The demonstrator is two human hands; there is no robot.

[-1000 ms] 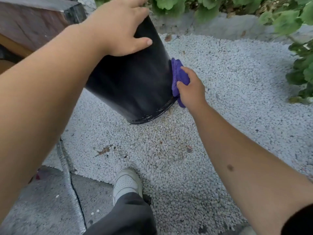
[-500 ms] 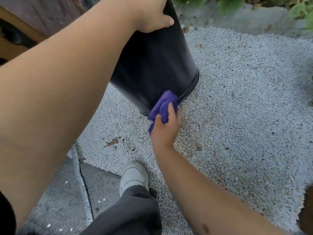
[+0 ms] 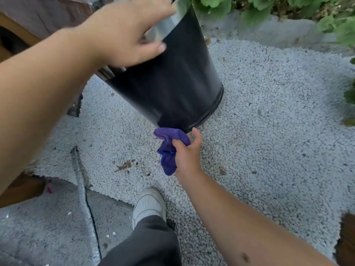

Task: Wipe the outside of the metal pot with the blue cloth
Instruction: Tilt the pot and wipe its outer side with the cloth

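The metal pot (image 3: 176,79) is dark with a silvery band near its top, and it leans on white gravel with its base low and to the right. My left hand (image 3: 126,35) is blurred, spread over the pot's upper wall near the rim, and holds it tilted. My right hand (image 3: 187,154) grips the bunched blue cloth (image 3: 169,148) just under the pot's lower base edge. The top of the cloth touches that edge and the rest hangs below my fingers. The pot's far side is hidden.
White gravel (image 3: 269,112) covers the ground around the pot. My white shoe (image 3: 148,204) and dark trouser leg stand just below my right hand. A grey flexible hose (image 3: 82,189) runs over concrete at lower left. Green plants (image 3: 269,6) and a stone curb (image 3: 278,33) line the back.
My right hand carried the cloth from the pot's right side down to its lower base edge. My left hand shifted along the upper wall, and a silvery band now shows.
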